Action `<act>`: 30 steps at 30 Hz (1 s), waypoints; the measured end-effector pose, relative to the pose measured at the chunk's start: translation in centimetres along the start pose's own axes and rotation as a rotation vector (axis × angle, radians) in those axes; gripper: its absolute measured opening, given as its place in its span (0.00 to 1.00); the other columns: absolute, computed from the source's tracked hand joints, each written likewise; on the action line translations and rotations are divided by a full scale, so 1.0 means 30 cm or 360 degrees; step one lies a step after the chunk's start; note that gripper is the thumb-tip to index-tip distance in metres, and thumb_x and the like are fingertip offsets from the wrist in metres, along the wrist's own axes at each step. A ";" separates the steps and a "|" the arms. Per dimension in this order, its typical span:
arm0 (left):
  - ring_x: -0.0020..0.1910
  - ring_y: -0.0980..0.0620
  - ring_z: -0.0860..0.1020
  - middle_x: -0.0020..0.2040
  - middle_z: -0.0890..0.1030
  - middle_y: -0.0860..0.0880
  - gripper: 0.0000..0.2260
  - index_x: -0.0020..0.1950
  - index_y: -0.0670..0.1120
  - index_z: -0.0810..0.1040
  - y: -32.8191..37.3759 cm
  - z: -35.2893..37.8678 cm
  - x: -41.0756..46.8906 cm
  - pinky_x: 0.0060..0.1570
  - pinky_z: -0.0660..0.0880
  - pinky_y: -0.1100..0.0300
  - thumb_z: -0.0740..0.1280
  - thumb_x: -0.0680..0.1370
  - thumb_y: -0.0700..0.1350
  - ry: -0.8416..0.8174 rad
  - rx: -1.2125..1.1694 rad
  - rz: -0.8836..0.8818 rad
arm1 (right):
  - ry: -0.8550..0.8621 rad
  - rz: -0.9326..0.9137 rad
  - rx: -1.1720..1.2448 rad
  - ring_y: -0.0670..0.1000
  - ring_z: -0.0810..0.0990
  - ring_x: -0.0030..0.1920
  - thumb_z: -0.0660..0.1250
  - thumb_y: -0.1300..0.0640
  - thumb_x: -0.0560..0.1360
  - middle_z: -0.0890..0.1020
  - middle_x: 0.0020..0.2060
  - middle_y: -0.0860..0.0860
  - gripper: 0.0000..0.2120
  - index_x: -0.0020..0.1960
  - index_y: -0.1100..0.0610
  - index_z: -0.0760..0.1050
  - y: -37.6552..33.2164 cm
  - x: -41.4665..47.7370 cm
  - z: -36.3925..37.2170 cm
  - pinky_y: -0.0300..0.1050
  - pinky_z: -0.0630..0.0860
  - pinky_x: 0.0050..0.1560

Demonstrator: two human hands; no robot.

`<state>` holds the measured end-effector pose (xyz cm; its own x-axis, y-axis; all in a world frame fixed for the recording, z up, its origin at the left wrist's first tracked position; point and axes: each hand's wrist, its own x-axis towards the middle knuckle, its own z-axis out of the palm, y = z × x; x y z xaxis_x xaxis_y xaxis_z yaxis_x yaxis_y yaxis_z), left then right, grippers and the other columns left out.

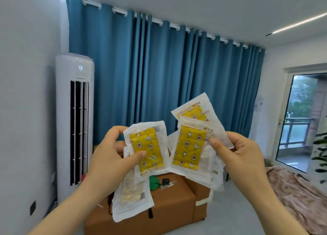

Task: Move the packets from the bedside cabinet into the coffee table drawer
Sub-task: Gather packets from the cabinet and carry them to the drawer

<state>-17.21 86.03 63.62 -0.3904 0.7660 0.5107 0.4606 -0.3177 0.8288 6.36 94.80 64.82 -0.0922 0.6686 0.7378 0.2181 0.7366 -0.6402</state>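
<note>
With thumb and curled fingers the left hand (pixel 113 156) pinches a left fan of yellow star-patterned packets (pixel 146 146), the front one's long axis upright, top leaning left. The right hand (pixel 242 156) grips a right fan of packets (pixel 191 146), upright, tops leaning right, above the brown table (pixel 168 208).

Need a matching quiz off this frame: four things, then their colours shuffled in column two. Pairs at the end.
1. curtain
2. air conditioner
3. packets
4. ottoman

a. brown
b. yellow-patterned
c. blue
d. white

Pairs: 1-c, 2-d, 3-b, 4-a
</note>
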 end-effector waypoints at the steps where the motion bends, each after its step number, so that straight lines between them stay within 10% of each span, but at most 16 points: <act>1: 0.36 0.54 0.85 0.39 0.86 0.53 0.19 0.53 0.53 0.71 -0.002 0.055 0.035 0.40 0.81 0.50 0.75 0.69 0.42 -0.0029 -0.0016 0.0011 | 0.0016 0.0018 -0.0006 0.43 0.84 0.42 0.69 0.54 0.73 0.85 0.39 0.41 0.06 0.43 0.42 0.78 0.035 0.029 -0.029 0.41 0.81 0.38; 30: 0.36 0.54 0.84 0.39 0.86 0.53 0.19 0.54 0.53 0.71 -0.424 1.049 1.143 0.42 0.81 0.49 0.75 0.69 0.43 -0.0645 -0.0420 0.0172 | 0.0568 0.0247 -0.0479 0.40 0.79 0.30 0.70 0.60 0.74 0.85 0.33 0.45 0.05 0.43 0.53 0.83 0.958 0.745 -0.099 0.30 0.73 0.29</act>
<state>-11.36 133.92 63.37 0.0138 0.8597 0.5106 0.2432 -0.4982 0.8323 13.44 130.62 63.55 0.2908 0.6530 0.6993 0.4790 0.5334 -0.6972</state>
